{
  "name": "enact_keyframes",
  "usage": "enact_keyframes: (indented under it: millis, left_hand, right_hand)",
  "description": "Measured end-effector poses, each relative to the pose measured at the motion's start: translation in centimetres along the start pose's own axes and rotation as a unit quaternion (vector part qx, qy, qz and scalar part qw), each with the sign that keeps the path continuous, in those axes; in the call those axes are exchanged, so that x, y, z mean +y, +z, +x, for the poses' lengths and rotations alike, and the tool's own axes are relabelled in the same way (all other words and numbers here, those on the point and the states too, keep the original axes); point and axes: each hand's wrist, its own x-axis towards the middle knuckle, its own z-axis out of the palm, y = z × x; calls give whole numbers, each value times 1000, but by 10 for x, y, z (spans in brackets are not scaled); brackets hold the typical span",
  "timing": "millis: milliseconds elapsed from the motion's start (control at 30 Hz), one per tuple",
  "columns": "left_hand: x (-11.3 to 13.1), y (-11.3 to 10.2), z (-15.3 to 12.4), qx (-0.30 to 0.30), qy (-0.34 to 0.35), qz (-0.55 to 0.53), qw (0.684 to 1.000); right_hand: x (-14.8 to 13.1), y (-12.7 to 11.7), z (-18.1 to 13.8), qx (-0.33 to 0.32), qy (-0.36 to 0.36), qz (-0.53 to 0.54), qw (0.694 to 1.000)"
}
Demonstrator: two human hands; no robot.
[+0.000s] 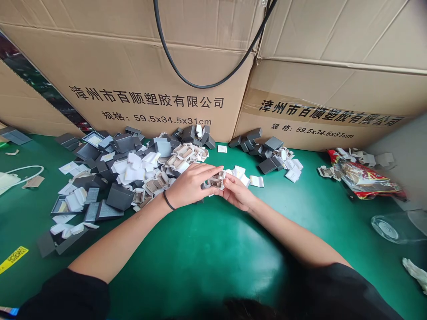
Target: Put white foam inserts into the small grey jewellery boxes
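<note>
Both hands meet over the green tabletop (213, 249), gripping a small folded cardboard insert (217, 181), grey-brown inside with white edges. My left hand (188, 184) has its fingers over the insert's left side and its thumb below. My right hand (236, 192) pinches the right side between thumb and fingers. Just left of my left hand lies a heap of similar folded inserts (188, 153). White padded pieces (135, 168) and dark grey small boxes (120, 196) are piled farther left. Behind my right hand rest a few white pieces (256, 181).
Large cardboard cartons (150, 71) line the back edge, with a black cable (207, 86) hanging before them. More grey boxes (267, 155) lie back right. At right are a red snack bag (367, 175) and a clear cup (388, 229). A yellow label (14, 259) lies left.
</note>
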Motion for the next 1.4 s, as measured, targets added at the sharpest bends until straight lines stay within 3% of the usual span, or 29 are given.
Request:
enact_keyframes:
  millis: [267, 733, 1000, 1133, 1267, 1400]
  left_hand:
    - [1, 1, 2, 44, 5, -12, 999]
    - [-1, -2, 2, -13, 10, -36, 999]
    - [1, -1, 2, 36, -21, -22, 999]
    - [3, -4, 2, 3, -45, -47, 998]
    - [0, -10, 2, -31, -10, -75, 997]
    - [-2, -12, 4, 17, -7, -43, 999]
  right_hand:
    - [3, -3, 1, -2, 14, 37, 999]
    - [-3, -2, 0, -5, -8, -36, 999]
    - [-1, 2, -1, -8, -3, 4, 1000]
    - [2, 3, -2, 3, -8, -6, 1000]
    - [1, 1, -2, -10, 1, -3, 1000]
    - [1, -1, -2, -30, 4, -1, 1000]
